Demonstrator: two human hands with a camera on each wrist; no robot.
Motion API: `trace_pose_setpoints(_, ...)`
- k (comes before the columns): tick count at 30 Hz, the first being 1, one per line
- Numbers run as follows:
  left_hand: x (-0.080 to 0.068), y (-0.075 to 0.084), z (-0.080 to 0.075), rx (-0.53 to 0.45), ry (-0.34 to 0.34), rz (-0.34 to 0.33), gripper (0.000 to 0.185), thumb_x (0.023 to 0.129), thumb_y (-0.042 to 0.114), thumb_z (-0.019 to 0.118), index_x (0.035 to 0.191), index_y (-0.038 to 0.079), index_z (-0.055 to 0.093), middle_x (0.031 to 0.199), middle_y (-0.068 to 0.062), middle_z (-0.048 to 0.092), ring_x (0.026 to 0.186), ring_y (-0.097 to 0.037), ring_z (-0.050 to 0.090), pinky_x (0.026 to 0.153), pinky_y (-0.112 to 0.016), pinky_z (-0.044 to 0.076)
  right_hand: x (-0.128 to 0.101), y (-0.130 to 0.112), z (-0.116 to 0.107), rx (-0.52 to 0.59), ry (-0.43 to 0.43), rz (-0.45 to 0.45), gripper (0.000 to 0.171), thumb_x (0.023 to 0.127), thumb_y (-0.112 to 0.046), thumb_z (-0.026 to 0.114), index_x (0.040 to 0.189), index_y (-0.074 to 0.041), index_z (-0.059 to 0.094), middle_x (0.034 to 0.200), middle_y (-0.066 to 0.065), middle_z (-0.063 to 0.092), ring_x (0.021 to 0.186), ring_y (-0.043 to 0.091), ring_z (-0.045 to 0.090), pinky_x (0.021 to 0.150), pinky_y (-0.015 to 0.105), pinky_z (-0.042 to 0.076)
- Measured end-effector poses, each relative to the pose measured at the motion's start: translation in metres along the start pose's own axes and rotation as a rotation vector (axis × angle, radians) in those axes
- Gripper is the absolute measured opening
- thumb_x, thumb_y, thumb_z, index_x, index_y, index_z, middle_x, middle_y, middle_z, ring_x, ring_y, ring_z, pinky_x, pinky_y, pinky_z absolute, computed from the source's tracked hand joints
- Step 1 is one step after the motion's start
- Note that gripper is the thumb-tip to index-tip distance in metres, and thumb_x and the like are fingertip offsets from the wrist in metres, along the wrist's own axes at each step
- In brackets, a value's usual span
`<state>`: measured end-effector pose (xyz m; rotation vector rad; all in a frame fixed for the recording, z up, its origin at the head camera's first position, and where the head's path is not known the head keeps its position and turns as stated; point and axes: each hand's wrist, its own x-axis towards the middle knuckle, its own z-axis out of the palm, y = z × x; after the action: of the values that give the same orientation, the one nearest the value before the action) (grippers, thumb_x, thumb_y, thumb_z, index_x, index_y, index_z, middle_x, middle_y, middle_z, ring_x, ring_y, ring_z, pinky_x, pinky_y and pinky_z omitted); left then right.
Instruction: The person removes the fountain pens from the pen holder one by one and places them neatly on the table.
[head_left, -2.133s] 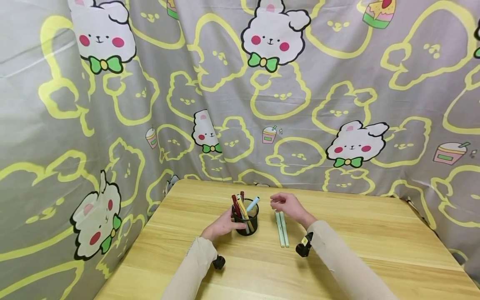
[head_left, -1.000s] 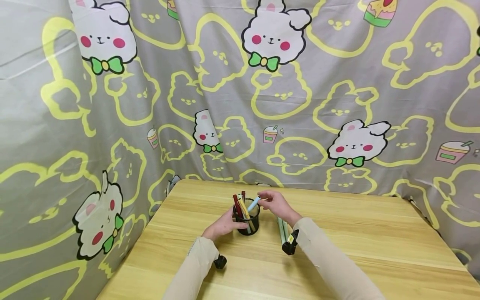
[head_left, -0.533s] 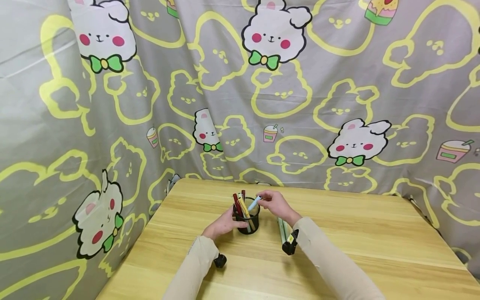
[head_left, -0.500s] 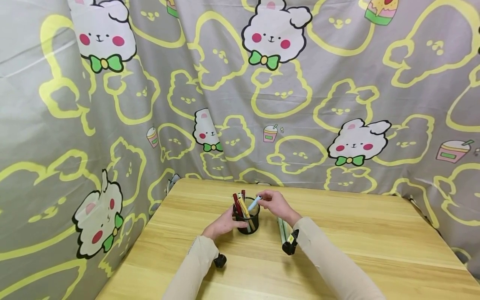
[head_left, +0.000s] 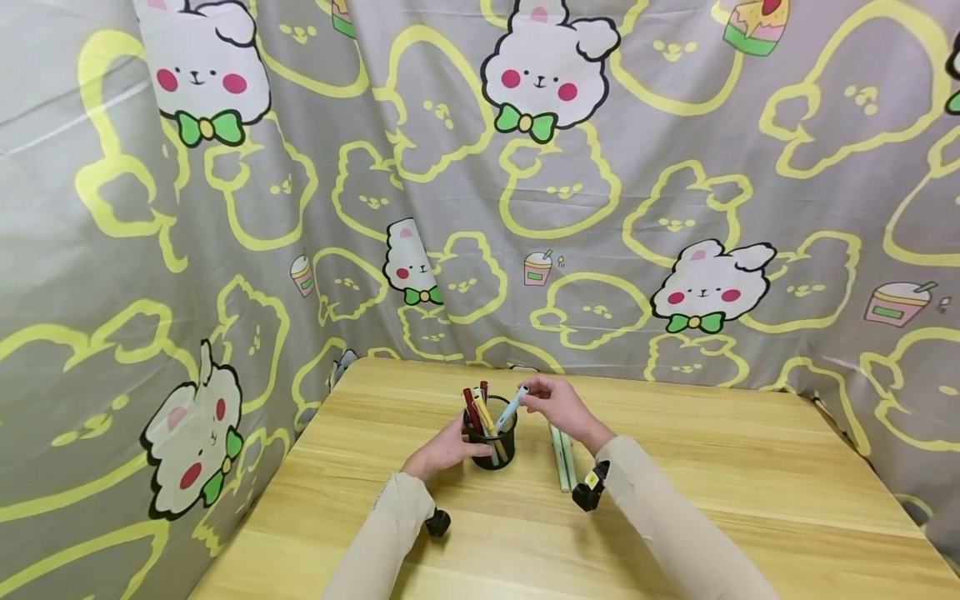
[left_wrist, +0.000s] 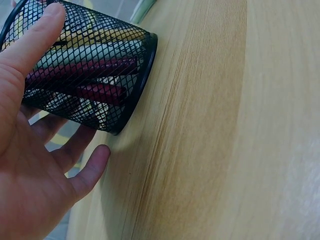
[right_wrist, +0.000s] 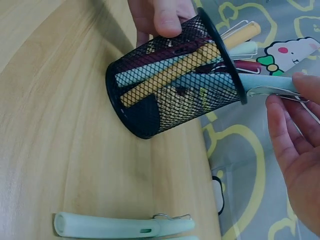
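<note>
A black mesh pen holder (head_left: pixel 501 454) stands upright on the wooden table, with several pens inside. My left hand (head_left: pixel 444 450) grips its left side, thumb in front and fingers behind, as the left wrist view shows. Between thumb and fingers, my right hand (head_left: pixel 558 406) pinches a light blue pen (head_left: pixel 513 408) near its top. The blue pen leans right, its lower part still inside the holder. A yellow pen (right_wrist: pixel 170 72), dark red pens (head_left: pixel 472 408) and a pale green pen (right_wrist: pixel 140 75) share the holder.
Two pale green pens (head_left: pixel 561 462) lie side by side on the table (head_left: pixel 712 467), right of the holder and partly under my right wrist. A grey patterned curtain (head_left: pixel 465 200) hangs behind the table and along its left side.
My right hand moved left from above the pale green pens and took hold of the light blue pen. Lately it has shifted slightly up and right with that pen. The left hand stays on the holder.
</note>
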<state>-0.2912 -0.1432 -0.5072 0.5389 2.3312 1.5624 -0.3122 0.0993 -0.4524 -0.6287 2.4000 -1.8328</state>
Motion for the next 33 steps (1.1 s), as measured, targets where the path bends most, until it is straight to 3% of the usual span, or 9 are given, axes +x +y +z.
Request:
trace_pose_setpoints(15,0.000,-0.003,0.000,0.010,0.016,-0.005,0.084,0.082,0.019,0.076,0.148,0.009,0.025,0.133,-0.014,0.048,0.125,-0.034,0.040,0.101,-0.053,0.031,-0.002,-0.005,-0.016,0.045,0.049,-0.008,0.026,0.091,-0.004,0.062,0.114,0.008,0.060,0.099,0.017,0.065,0.082,0.016,0.063,0.074,0.032,0.053)
trace_pose_setpoints(23,0.000,-0.003,0.000,0.016,0.015,0.019,0.086,0.082,0.018,0.076,0.149,0.009,0.023,0.130,-0.013,0.050,0.122,-0.034,0.043,0.100,-0.053,0.032,-0.003,-0.010,-0.021,0.145,0.178,-0.042,0.026,0.091,-0.005,0.062,0.114,0.008,0.060,0.098,0.017,0.066,0.091,0.035,0.063,0.074,0.034,0.054)
trace_pose_setpoints(33,0.000,-0.002,-0.001,0.012,0.012,0.040,0.088,0.083,0.017,0.075,0.151,0.012,0.020,0.134,-0.013,0.048,0.123,-0.035,0.043,0.100,-0.052,0.032,-0.003,-0.009,-0.036,0.231,0.258,-0.077,0.031,0.091,-0.003,0.062,0.117,0.013,0.056,0.093,0.012,0.066,0.081,0.019,0.065,0.073,0.028,0.053)
